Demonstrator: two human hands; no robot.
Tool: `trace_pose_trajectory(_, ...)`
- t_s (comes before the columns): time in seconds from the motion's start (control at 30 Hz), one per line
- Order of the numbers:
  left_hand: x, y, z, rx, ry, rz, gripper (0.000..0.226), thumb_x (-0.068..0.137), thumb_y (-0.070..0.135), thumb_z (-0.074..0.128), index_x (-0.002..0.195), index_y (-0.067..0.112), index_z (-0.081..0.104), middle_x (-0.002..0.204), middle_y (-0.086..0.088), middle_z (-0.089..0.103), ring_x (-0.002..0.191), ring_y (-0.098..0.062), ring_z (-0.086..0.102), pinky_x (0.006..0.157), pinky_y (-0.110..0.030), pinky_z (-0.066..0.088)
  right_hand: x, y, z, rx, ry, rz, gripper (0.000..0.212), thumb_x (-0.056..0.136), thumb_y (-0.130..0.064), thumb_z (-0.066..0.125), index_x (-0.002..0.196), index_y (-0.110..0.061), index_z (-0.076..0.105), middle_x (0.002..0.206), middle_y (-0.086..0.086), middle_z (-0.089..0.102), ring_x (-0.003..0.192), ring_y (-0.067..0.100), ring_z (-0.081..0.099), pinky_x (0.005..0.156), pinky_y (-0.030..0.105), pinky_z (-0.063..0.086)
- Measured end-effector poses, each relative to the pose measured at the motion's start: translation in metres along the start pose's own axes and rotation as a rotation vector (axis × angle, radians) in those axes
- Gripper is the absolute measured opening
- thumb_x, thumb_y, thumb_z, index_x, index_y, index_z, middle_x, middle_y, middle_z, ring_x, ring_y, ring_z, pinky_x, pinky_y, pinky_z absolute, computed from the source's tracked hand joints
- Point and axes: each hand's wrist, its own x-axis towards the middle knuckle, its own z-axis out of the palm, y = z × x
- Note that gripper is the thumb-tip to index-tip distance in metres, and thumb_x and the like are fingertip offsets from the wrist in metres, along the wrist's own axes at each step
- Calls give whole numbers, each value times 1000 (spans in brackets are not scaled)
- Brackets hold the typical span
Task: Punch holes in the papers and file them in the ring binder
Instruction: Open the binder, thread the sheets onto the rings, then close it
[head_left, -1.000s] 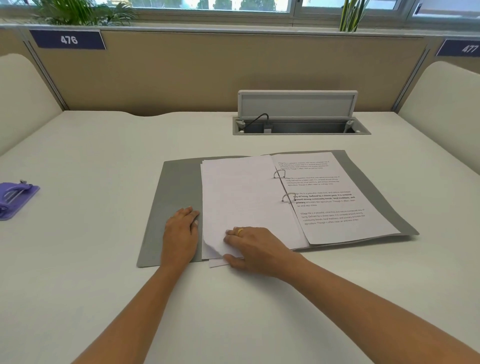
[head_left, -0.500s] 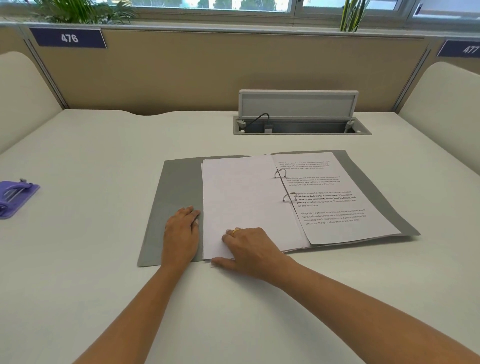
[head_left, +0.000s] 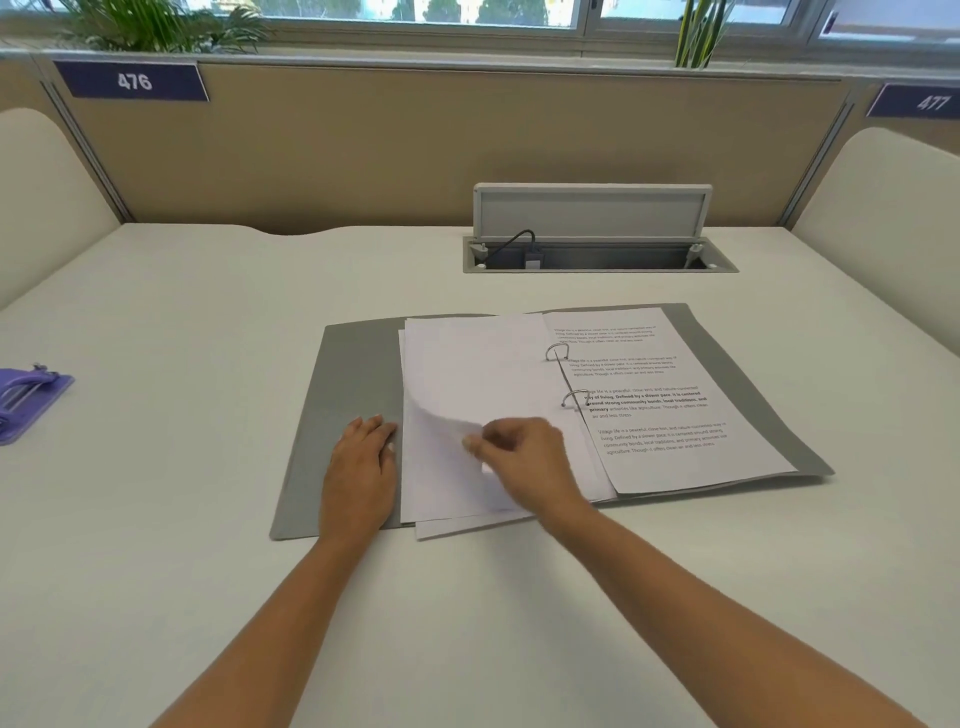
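A grey ring binder (head_left: 353, 374) lies open on the white desk. Two metal rings (head_left: 558, 353) hold papers on both sides. The left stack of sheets (head_left: 467, 364) lies blank side up, and the right stack (head_left: 675, 415) shows printed text. My left hand (head_left: 361, 467) rests flat on the binder's left cover beside the left stack. My right hand (head_left: 524, 457) pinches the near left corner of the top sheet (head_left: 441, 431) and curls it upward. A purple hole punch (head_left: 26, 400) sits at the desk's far left edge.
An open cable box (head_left: 597, 254) with a raised lid and a black plug is set into the desk behind the binder. Beige partition panels stand at the back and both sides. Bare desk lies left of the binder and in front of it.
My right hand was pressing flat on the near corner of the left stack. It has now risen and moved right, lifting the top sheet's corner. The left hand stays put.
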Motion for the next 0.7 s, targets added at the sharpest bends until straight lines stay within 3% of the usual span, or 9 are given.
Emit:
trace_pose_trajectory(0.1,0,0,0,1,-1,2,35,95,10,40,127,10,55,141,-4,47,139,-21,30,110,-34,26,8,-8,-31,370,97,119,25,77,-13,74,57,-16,59,63,2,58,67,16,53,70,30,48)
trace_pose_trajectory(0.2,0,2,-1,2,-2,12,35,95,9,41,127,8,55,141,-6,47,138,-23,31,111,-36,26,17,-10,-70,631,240,123,24,77,-7,72,61,-13,55,68,2,61,65,13,59,62,21,55)
trace_pose_trajectory(0.33,0,5,-3,58,-14,12,36,95,11,42,129,7,52,145,-10,40,139,-26,27,115,-38,21,23,4,-118,792,454,104,23,79,-8,70,64,-15,53,66,-3,64,58,6,62,53,16,52)
trace_pose_trajectory(0.47,-1,6,-3,119,-29,0,38,97,16,38,133,12,48,150,-7,33,142,-23,21,117,-40,9,26,35,-149,804,689,145,24,81,-2,66,69,-15,51,75,3,57,72,15,58,58,18,55)
trace_pose_trajectory(0.57,-2,7,-4,122,-38,-13,38,97,17,37,134,13,46,150,-5,33,142,-21,21,117,-41,8,24,62,-162,698,851,221,21,80,-1,66,71,-13,52,73,1,54,77,19,54,74,28,55)
trace_pose_trajectory(0.63,-3,8,-4,128,-43,-17,38,97,18,37,134,13,46,149,-5,34,142,-20,22,117,-41,9,20,76,-166,596,929,266,13,80,-3,66,89,-9,58,76,-2,54,78,18,54,79,30,51)
trace_pose_trajectory(0.7,-3,9,-4,128,-46,-16,38,98,18,36,134,13,46,149,-5,35,142,-20,23,116,-41,9,16,88,-168,496,1010,287,28,80,-5,65,106,-5,58,86,1,58,81,18,54,77,26,46)
